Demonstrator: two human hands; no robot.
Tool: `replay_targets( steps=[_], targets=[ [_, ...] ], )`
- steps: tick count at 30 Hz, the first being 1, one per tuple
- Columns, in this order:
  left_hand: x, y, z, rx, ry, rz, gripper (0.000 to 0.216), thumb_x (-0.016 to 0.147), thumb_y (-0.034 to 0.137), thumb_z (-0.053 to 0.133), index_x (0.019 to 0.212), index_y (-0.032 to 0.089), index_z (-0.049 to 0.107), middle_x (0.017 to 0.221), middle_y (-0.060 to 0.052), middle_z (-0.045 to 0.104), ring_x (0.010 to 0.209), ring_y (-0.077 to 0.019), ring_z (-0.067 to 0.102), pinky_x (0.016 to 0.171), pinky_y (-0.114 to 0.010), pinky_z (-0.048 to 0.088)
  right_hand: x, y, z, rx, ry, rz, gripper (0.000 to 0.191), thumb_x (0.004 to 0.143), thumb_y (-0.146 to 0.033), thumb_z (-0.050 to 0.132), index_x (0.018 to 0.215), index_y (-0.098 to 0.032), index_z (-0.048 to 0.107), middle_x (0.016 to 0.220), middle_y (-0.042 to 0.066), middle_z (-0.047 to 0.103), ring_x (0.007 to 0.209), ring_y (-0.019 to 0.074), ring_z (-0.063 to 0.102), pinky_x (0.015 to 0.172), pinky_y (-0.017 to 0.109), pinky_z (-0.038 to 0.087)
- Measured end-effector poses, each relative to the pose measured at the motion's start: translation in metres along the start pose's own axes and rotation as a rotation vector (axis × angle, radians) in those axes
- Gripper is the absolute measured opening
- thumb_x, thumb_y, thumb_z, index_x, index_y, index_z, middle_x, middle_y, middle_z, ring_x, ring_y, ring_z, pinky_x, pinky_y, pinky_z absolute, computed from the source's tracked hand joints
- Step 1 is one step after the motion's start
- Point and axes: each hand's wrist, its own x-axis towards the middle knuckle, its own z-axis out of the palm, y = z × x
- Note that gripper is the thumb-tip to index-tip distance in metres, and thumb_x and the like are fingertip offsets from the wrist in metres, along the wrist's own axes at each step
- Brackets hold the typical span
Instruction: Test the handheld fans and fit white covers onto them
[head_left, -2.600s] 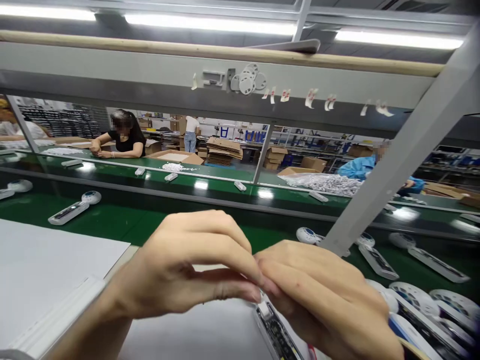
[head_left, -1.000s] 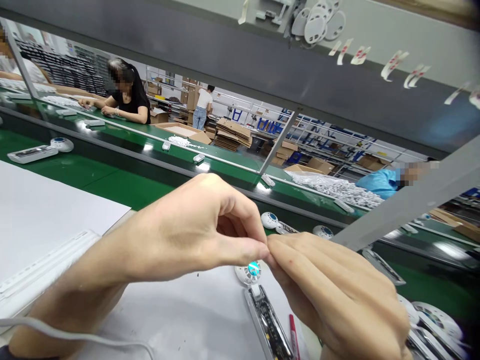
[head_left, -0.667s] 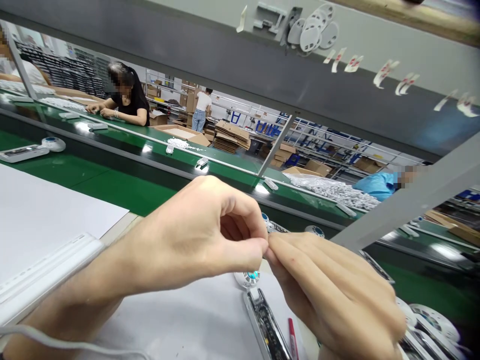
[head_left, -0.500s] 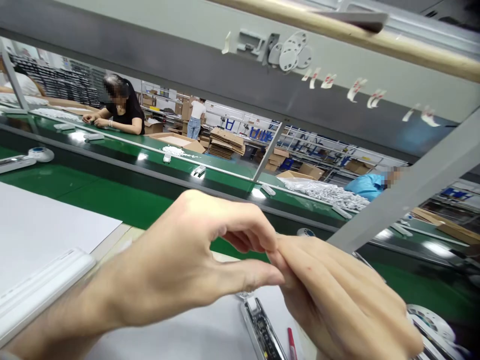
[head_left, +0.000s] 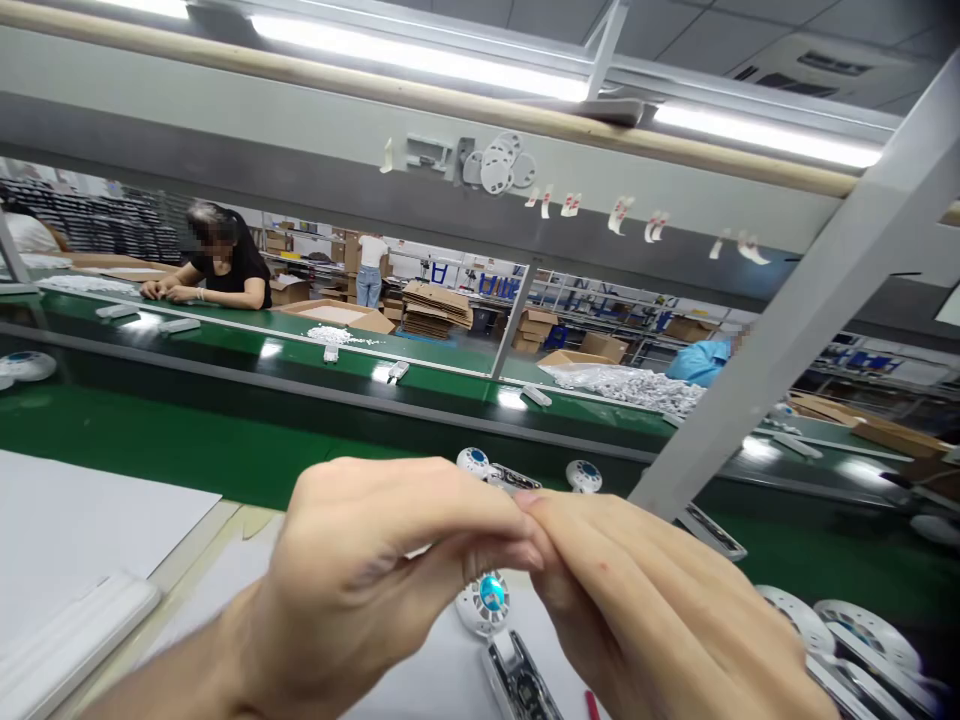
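My left hand [head_left: 367, 570] is raised in the middle, its thumb and index finger pinched together. Their tips meet the index finger of my right hand [head_left: 667, 610], which is bent with its fingers close together. Anything between the fingertips is hidden or too small to make out. Under the hands, on a white sheet, lies an opened white device [head_left: 519, 675] showing a dark circuit board. Its round slotted head [head_left: 474, 608] has a shiny blue centre. The tip of a red pen [head_left: 592, 705] shows beside it.
A green conveyor belt [head_left: 172, 420] crosses ahead, carrying similar devices [head_left: 583, 476]. More devices [head_left: 862, 640] are stacked at right. A long white casing [head_left: 82, 640] lies at left. A slanted metal post [head_left: 750, 400] rises at right. A person [head_left: 225, 260] works across the belt.
The view has tilted up, showing the ceiling lights. My left thumb has closed up to the index finger. The device's round head now shows below my hands.
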Motion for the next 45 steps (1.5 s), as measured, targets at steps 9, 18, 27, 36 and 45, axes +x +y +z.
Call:
replay_targets(
  steps=[9,18,27,36,45],
  targets=[
    [0.000,-0.001,-0.011,0.015,-0.120,0.097,0.012,0.091,0.012,0.065,0.094,0.018,0.075,0.086,-0.005,0.078,0.072,-0.0150,0.075,0.068,-0.018,0.062,0.006,-0.011,0.008,-0.063,0.107,0.112,0.014,0.099,-0.023,0.055,0.087,-0.019,0.062,0.074,0.002,0.067,0.070,0.0159,0.066,0.072,0.029,0.053],
    [-0.001,-0.004,-0.001,0.056,-0.004,0.033,0.015,0.082,0.010,0.076,0.090,0.022,0.072,0.080,0.003,0.078,0.068,-0.0122,0.074,0.067,-0.015,0.061,0.002,0.005,0.006,0.049,0.035,-0.034,0.013,0.097,-0.014,0.054,0.096,-0.015,0.066,0.082,0.006,0.072,0.078,0.0185,0.069,0.077,0.030,0.057],
    [0.003,-0.007,-0.014,0.067,-0.209,0.184,0.019,0.094,0.009,0.056,0.094,0.017,0.073,0.094,-0.009,0.078,0.082,-0.0192,0.076,0.071,-0.023,0.061,0.003,0.006,0.008,0.071,0.052,-0.050,0.013,0.095,-0.007,0.056,0.092,-0.015,0.066,0.080,0.005,0.071,0.078,0.0176,0.069,0.075,0.028,0.056],
    [0.001,-0.009,-0.004,0.020,-0.054,0.056,0.014,0.086,0.006,0.070,0.089,0.019,0.070,0.079,0.000,0.076,0.069,-0.0125,0.072,0.067,-0.017,0.059,0.002,0.010,0.006,0.088,-0.001,-0.067,0.014,0.093,-0.002,0.058,0.101,-0.009,0.067,0.085,0.007,0.072,0.079,0.0168,0.069,0.081,0.027,0.055],
    [0.002,-0.009,-0.008,0.047,-0.110,0.166,0.016,0.087,0.001,0.065,0.090,0.016,0.071,0.084,-0.004,0.077,0.076,-0.0146,0.074,0.073,-0.019,0.060,-0.001,0.008,0.008,0.062,0.045,-0.040,0.013,0.094,-0.014,0.060,0.102,-0.017,0.070,0.082,0.005,0.073,0.075,0.0195,0.071,0.078,0.027,0.058]
  ],
)
